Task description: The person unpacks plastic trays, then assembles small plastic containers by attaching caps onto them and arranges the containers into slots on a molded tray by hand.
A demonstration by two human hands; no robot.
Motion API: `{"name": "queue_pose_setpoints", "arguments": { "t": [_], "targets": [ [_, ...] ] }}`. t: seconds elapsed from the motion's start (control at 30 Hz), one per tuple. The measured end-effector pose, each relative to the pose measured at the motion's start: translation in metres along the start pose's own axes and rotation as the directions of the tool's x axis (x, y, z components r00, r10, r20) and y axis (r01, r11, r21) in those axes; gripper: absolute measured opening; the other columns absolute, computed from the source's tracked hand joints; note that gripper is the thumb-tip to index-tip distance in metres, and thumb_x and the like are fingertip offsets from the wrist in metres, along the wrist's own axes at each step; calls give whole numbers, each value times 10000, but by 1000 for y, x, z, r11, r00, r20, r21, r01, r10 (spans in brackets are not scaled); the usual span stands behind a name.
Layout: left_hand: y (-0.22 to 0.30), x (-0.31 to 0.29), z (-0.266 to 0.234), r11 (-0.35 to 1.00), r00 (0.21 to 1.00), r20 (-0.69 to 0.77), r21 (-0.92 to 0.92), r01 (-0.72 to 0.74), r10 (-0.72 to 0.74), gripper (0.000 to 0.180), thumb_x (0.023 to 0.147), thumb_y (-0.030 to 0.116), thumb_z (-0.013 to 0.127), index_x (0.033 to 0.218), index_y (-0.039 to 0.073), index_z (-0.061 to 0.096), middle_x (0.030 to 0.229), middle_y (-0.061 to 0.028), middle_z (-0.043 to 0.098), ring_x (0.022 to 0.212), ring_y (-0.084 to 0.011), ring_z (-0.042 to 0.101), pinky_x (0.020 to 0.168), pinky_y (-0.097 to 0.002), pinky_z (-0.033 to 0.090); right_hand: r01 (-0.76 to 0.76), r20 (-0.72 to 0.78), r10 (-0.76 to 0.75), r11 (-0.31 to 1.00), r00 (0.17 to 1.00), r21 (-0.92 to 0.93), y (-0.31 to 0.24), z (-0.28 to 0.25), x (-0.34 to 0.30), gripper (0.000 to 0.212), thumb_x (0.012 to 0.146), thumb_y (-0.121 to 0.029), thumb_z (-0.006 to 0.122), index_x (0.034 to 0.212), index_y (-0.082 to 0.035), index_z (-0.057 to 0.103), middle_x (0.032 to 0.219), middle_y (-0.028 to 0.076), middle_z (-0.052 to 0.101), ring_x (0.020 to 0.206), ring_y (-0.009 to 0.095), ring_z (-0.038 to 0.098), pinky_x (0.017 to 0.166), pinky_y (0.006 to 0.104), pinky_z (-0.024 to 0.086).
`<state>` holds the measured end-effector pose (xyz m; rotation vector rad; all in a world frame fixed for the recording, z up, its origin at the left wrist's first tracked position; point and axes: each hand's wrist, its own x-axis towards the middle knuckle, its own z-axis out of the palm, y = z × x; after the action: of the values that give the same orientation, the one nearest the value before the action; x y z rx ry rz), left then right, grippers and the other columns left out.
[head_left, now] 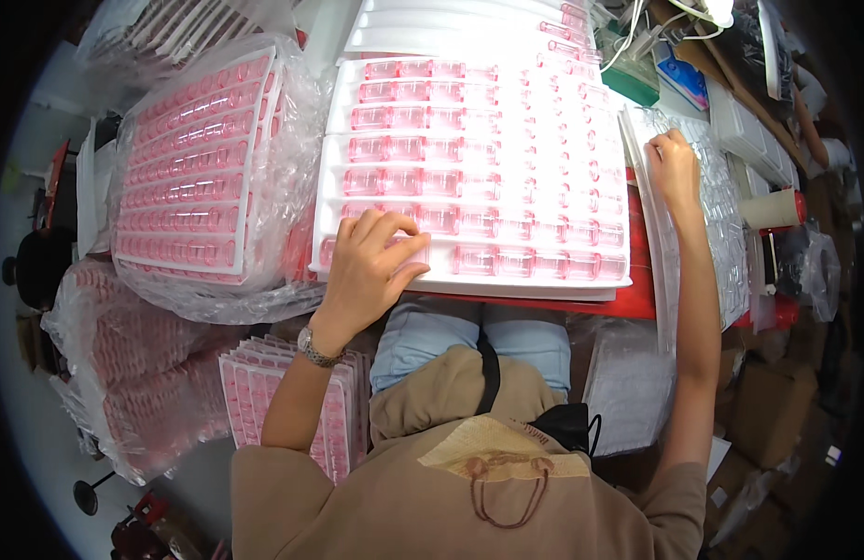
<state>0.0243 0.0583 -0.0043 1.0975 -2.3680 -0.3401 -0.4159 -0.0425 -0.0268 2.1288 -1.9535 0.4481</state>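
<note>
under the left hand (371, 266), fingers spread loose, lies the white tray's (469, 285) near-left corner.

- The near-left cells of the white tray (469, 285) are covered by the left hand (371, 266); what lies under its fingers cannot be told.
- The right hand (675, 168) rests on a clear tray (721, 215) whose contents are too faint to make out.
- The bagged stack (143, 373) is blurred by plastic.
- The upper trays (469, 19) are cut off by the edge.
</note>
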Motion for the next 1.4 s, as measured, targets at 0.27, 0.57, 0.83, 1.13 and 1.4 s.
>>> {"name": "queue_pose_setpoints", "arguments": {
  "t": [0.27, 0.57, 0.83, 1.13, 1.4],
  "targets": [
    [28, -1, 22, 800, 919, -141, -552, 235, -368, 292, 735, 108, 725, 998, 43, 617, 946, -82, 627, 808, -207, 577, 673, -303, 463, 6, -182, 25, 987, 983, 163, -7, -3, -8, 101, 779, -24, 609, 862, 33, 620, 782, 138, 635, 645, 302, 611, 631, 362, 491],
    [71, 20, 42, 616, 930, -109, -775, 142, -352, 288, 759, 73, 710, 1023, 19, 607, 954, -102, 635, 839, -180, 604, 702, -286, 489, 33, -57, 53, 372, 997, 927, -207, -87, -79, 118, 727, 72, 686, 752, 6, 591, 788, 100, 608, 648, 116, 592, 545, 214, 490],
    [21, -5, 8, 995, 969, -235, -82, 60, -78, 327, 692, 85, 727, 989, 20, 609, 1009, -100, 627, 823, -213, 563, 687, -303, 485, 54, 5, -74, 768, 997, 638, -120, -71, -16, 156, 780, -2, 587, 931, 9, 626, 955, 141, 636, 752, 205, 635, 684, 298, 494],
    [3, -11, 0, 998, 993, -105, -54, 41, -47, 397, 659, 132, 726, 1039, 69, 632, 968, -61, 570, 865, -233, 528, 771, -355, 439, 36, 52, -35, 999, 998, -22, 11, 19, 46, 254, 737, -56, 601, 988, -11, 598, 1033, 176, 586, 911, 358, 583, 786, 434, 463],
    [-22, -30, -22, 982, 980, -63, 13, 190, -189, 310, 677, 112, 717, 967, 50, 625, 961, -28, 585, 926, -226, 522, 779, -349, 424, -284, 51, 328, 717, 943, 637, -26, -7, 19, 239, 720, -49, 649, 952, 4, 631, 855, 137, 604, 749, 224, 587, 699, 314, 472]
  ]
}}
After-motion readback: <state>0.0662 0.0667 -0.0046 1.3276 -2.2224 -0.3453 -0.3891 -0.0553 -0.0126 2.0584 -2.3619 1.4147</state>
